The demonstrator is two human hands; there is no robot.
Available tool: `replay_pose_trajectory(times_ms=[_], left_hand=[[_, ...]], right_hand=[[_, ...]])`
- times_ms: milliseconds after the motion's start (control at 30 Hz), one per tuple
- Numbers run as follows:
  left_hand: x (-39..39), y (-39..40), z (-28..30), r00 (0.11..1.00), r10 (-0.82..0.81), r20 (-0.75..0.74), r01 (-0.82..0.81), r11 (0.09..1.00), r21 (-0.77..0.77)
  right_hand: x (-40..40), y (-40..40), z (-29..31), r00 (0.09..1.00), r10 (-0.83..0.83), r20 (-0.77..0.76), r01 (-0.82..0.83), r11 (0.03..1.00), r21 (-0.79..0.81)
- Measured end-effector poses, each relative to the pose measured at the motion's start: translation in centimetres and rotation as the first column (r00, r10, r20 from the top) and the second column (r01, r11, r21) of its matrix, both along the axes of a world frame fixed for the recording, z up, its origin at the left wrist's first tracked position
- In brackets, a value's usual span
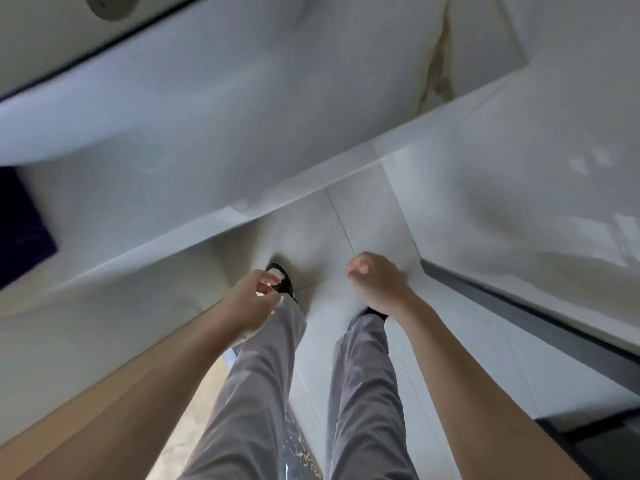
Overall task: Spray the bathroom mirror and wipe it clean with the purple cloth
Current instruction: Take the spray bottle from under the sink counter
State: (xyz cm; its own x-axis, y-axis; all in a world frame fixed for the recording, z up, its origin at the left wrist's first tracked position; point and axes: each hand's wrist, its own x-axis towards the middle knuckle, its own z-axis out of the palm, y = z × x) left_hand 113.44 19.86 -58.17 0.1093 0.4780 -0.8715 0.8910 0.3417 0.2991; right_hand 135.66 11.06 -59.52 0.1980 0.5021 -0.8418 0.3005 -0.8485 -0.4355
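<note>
One purple cloth (pixel 20 226) lies at the left edge of the white counter (pixel 194 188), beside the basin (pixel 104 109), untouched; neither mirror nor spray bottle is in view, so the task looks not yet begun. Both hands hang over the tiled floor (pixel 363 216) holding nothing: the left hand (pixel 254 299) loosely curled, the right hand (pixel 375 278) curled into a loose fist. Next, likely, the person must find the spray and reach left for the cloth. Grey trousers (pixel 263 375) and dark shoes (pixel 282 280) show below.

cloth (pixel 20 226) on counter (pixel 207 188) far left, hands (pixel 256 299) apart above floor (pixel 367 216)
</note>
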Motion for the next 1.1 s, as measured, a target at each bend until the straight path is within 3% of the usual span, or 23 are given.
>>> replay_pose_trajectory(times_ms=[167, 367, 500, 733, 900, 1100], left_hand=[[2.2, 1.2, -3.4, 0.997, 0.071, -0.011, -0.07, 0.996, 0.059], [3.2, 3.2, -6.7, 1.0, 0.015, -0.007, -0.014, 0.994, 0.11], [3.4, 4.8, -9.5, 0.999, -0.035, -0.008, 0.036, 0.979, 0.2], [5.4, 7.8, -15.9, 0.996, 0.012, 0.092, -0.047, 0.92, 0.39], [7.8, 8.7, -20.5, 0.981, -0.024, 0.192, -0.087, 0.83, 0.551], [11.6, 11.7, -24.6, 0.942, -0.02, 0.336, -0.228, 0.696, 0.681]], right_hand=[[2.3, 1.0, -4.3, 0.999, -0.036, 0.025, 0.034, 0.997, 0.065], [3.1, 3.1, -10.4, 0.98, -0.184, 0.072, 0.168, 0.967, 0.19], [2.7, 5.4, -14.8, 0.951, -0.298, 0.078, 0.261, 0.913, 0.312], [3.3, 8.8, -21.5, 0.9, -0.433, 0.049, 0.34, 0.769, 0.541], [4.4, 11.0, -23.9, 0.925, -0.369, 0.089, 0.225, 0.722, 0.655], [7.4, 15.7, -22.7, 0.929, -0.357, 0.096, 0.142, 0.585, 0.798]])
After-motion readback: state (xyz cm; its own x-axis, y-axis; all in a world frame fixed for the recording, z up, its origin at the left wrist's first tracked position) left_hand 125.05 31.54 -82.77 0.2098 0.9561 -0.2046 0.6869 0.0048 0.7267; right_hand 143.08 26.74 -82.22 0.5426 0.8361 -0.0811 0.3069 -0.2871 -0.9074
